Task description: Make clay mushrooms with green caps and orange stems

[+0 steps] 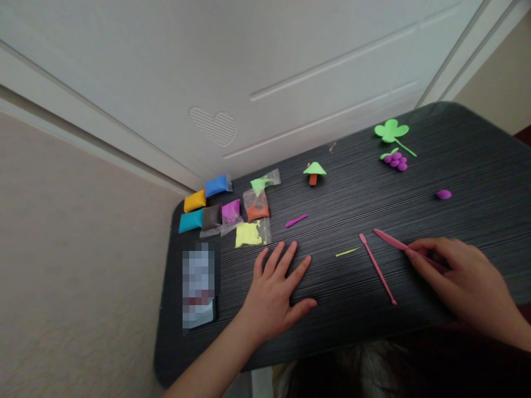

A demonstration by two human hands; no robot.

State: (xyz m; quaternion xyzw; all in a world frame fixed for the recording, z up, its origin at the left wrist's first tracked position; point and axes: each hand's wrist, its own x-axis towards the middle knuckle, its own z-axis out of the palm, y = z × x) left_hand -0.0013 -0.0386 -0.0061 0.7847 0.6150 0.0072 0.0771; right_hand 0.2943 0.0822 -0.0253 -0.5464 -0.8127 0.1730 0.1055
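My left hand (277, 293) lies flat on the dark table with its fingers spread, holding nothing. In my right hand (460, 276) a pink clay knife (390, 240) is pinched, its blade pointing left. Between the hands lie a thin pink modelling tool (377, 270) and a small pointed yellow clay strip (347, 252). A purple clay strip (297, 220) rests beyond my left fingertips. Past my right hand sits a purple clay oval (443, 194). Farther back are a purple clay grape bunch (396, 160), a green clay clover (390, 131) and a green-capped clay mushroom (314, 173).
Several clay packets stand at the back left, among them a blue packet (217, 186), an opened yellow packet (249, 234) and an orange packet (258, 210). A phone-like device (209, 318), partly blurred, lies at the left. Behind the table (332, 326) is a white door (166, 66).
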